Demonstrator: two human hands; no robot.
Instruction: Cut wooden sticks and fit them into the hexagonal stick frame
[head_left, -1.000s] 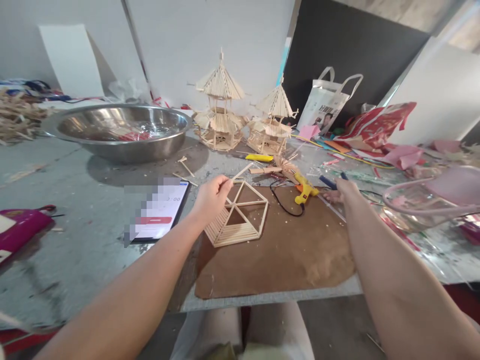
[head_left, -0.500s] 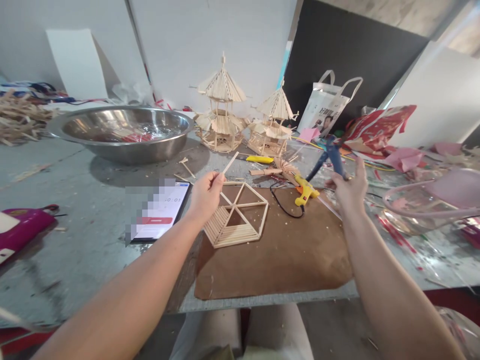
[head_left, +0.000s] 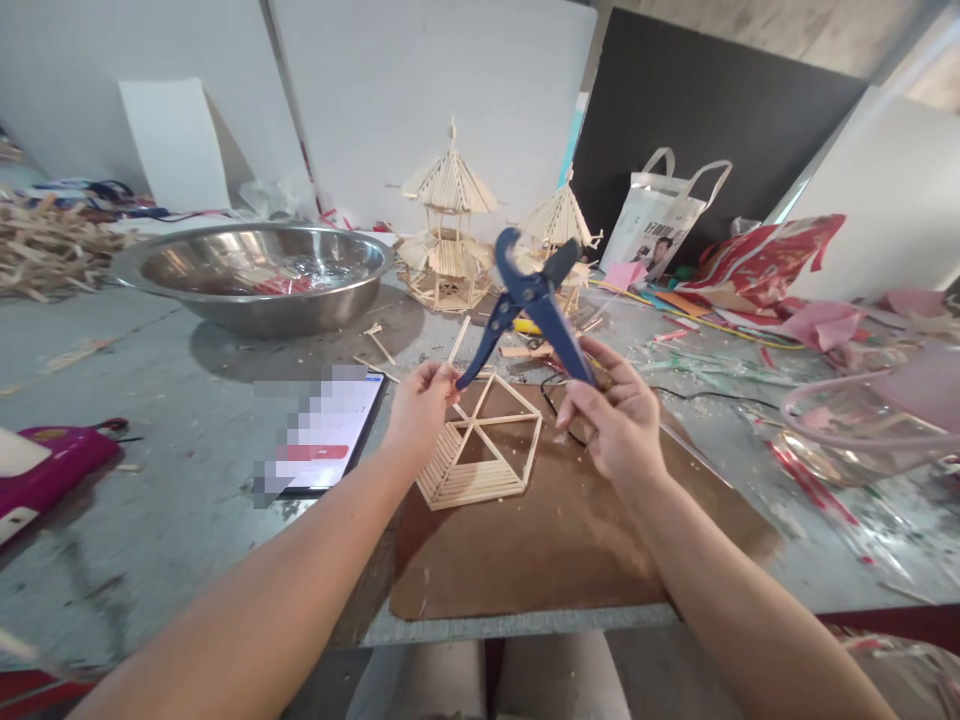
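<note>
My left hand (head_left: 421, 405) pinches a thin wooden stick (head_left: 459, 340) that points up and away from me. My right hand (head_left: 616, 408) grips one handle of blue pipe cutters (head_left: 534, 296), whose jaws are spread and aimed up. Their other handle reaches down to the fingertips of my left hand; whether those fingers hold it too, I cannot tell. Below lies a six-sided frame of wooden sticks (head_left: 480, 484), two of its sections filled with rows of sticks. It rests on a brown board (head_left: 585, 560), partly behind my left hand.
Two stick pagodas (head_left: 450, 190) stand at the back, one partly behind the cutters. To the left are a steel basin (head_left: 300, 312), a phone (head_left: 319, 465) and a magenta tool (head_left: 64, 465). A white bag (head_left: 652, 220), a clear tub (head_left: 847, 450) and scraps lie right.
My right hand has brought the pipe cutters leftward, in front of the pagodas and up to my left hand. The yellow glue gun is now hidden behind my right hand.
</note>
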